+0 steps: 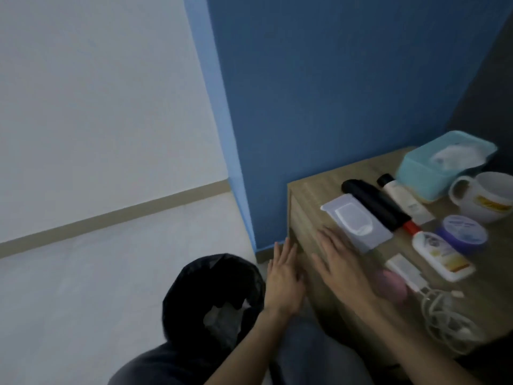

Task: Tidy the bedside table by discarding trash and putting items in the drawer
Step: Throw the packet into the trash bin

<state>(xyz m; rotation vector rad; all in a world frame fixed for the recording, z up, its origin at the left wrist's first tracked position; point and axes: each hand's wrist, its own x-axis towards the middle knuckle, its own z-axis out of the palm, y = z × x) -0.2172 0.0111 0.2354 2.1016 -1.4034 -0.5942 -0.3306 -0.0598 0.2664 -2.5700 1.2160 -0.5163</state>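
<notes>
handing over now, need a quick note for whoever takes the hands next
Left hand: open, at the left edge of the bedside table.
Right hand: open, flat over the top, fingertips by the wipes pack.
Bin on the floor left of the table, something pale inside.
On top: tissue box, mug, purple jar, white bottle, charger with cable.
Left: put these in the drawer; no open drawer shows.

We log a wooden bedside table (pixel 308 195) carrying a wipes pack (pixel 358 226), black cylinder (pixel 374 207), teal box (pixel 422 173), mug (pixel 488 198), purple jar (pixel 463 232), white bottle (pixel 441 255), charger (pixel 405 269).
</notes>
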